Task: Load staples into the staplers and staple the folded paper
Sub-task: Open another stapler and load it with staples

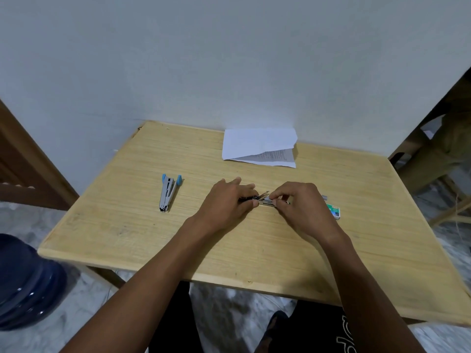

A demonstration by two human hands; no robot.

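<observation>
A small metal stapler (265,200) lies at the middle of the wooden table (127,225), held between both hands. My left hand (226,200) grips its left end, thumb and fingers curled around it. My right hand (298,202) pinches the right part of it with fingertips; what lies under those fingertips is hidden. A second stapler (168,192), silver with blue ends, lies splayed apart to the left, untouched. The folded white paper (257,146) rests at the table's far edge against the wall. A green and white staple box (334,210) sits just right of my right hand.
A small grey item (325,197) lies beside the staple box. A dark blue water jug (23,284) stands on the floor at the left. Wooden furniture (433,154) flanks the table on the right. My legs are under the table's near edge.
</observation>
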